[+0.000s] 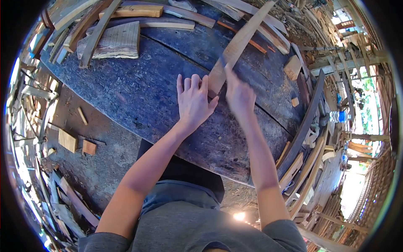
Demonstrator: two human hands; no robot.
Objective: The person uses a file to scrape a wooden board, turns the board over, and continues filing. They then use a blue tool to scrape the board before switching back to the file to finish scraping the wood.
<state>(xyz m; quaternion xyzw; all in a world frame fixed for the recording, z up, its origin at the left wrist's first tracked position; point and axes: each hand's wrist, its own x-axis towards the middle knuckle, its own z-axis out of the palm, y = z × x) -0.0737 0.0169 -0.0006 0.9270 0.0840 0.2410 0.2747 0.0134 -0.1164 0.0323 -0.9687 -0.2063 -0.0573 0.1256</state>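
Note:
A long, light wooden plank [240, 44] lies slantwise across the dark worktable [138, 92], its near end between my hands. My left hand [194, 98] grips that near end at the corner, index finger along the left edge and thumb at the bottom, the other fingers bent. Just right of the plank, my right hand [240, 95] is closed and blurred by motion. A dark, smeared streak crosses the plank by its fingertips; what the hand holds cannot be made out.
Wooden strips and a thick wood slab [117, 41] lie along the far left of the table. A wood block [292, 68] and a curved dark strip [308, 113] sit at the right. A water bottle [339, 116] stands beyond. Offcuts [67, 140] lie on the floor.

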